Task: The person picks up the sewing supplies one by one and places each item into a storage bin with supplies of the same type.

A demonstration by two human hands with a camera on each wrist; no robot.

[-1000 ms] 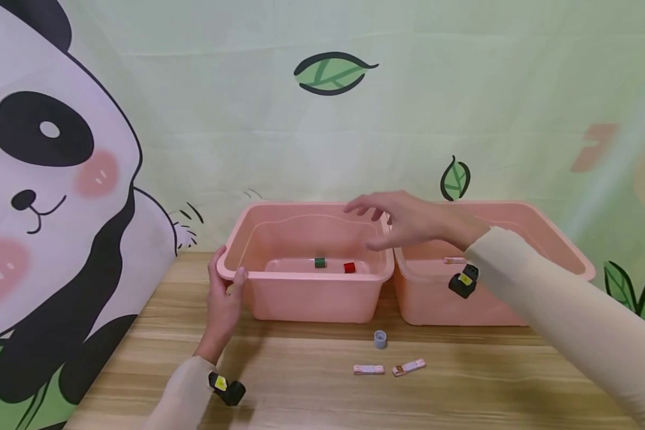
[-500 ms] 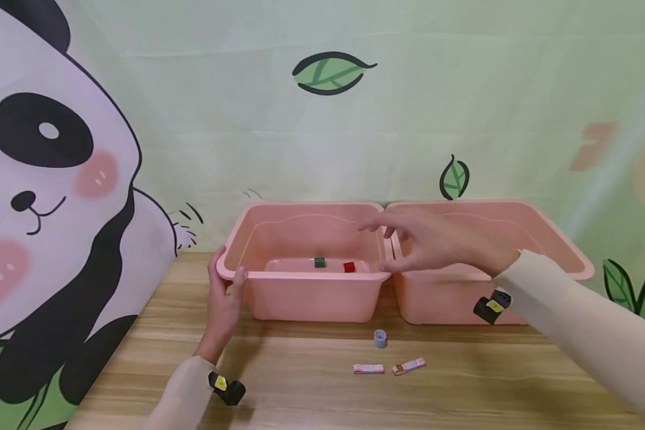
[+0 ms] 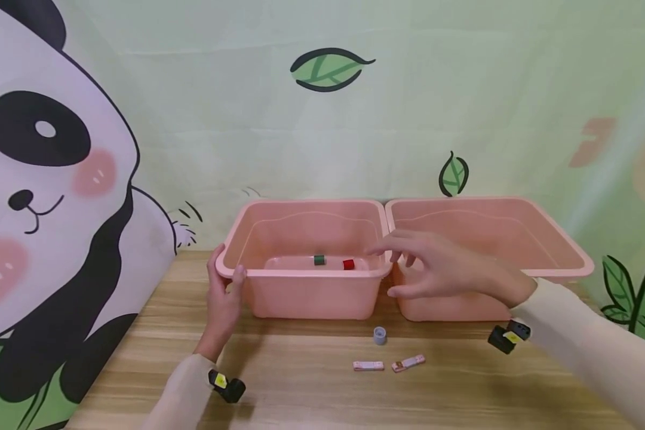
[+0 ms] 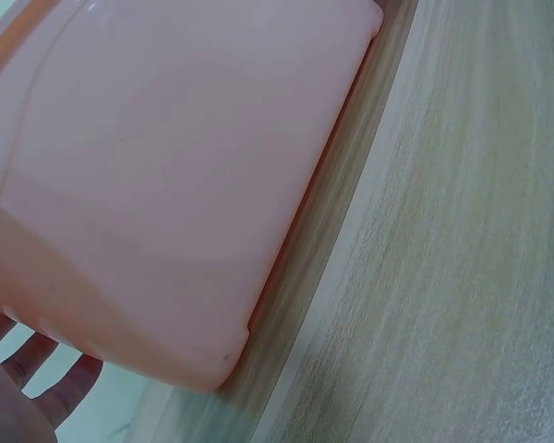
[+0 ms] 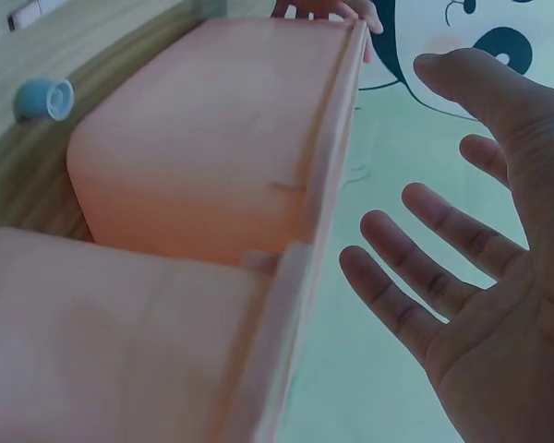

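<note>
My left hand [image 3: 224,301] grips the left corner of the left pink tub [image 3: 312,297], thumb on the front side and fingers round the left rim. The left wrist view shows its fingers [image 4: 66,392] against the tub's side. Inside that tub lie a small green cylinder [image 3: 319,260] and a small red cylinder [image 3: 348,264]. My right hand [image 3: 443,266] hovers over the front rim of the right pink tub [image 3: 561,248], holding nothing. Its fingers are spread and bent a little, as the right wrist view shows. It hides part of that tub's inside.
On the wooden table [image 3: 301,382] before the tubs lie a small blue-grey hollow cylinder [image 3: 379,335] and two flat pink-and-white strips, a left strip [image 3: 368,366] and a right strip [image 3: 408,363]. A printed panda backdrop [image 3: 193,119] stands behind the tubs.
My right hand has drawn back from above the left tub, down and to the right. A pink strip seen earlier in the right tub is now hidden. My left hand stays put.
</note>
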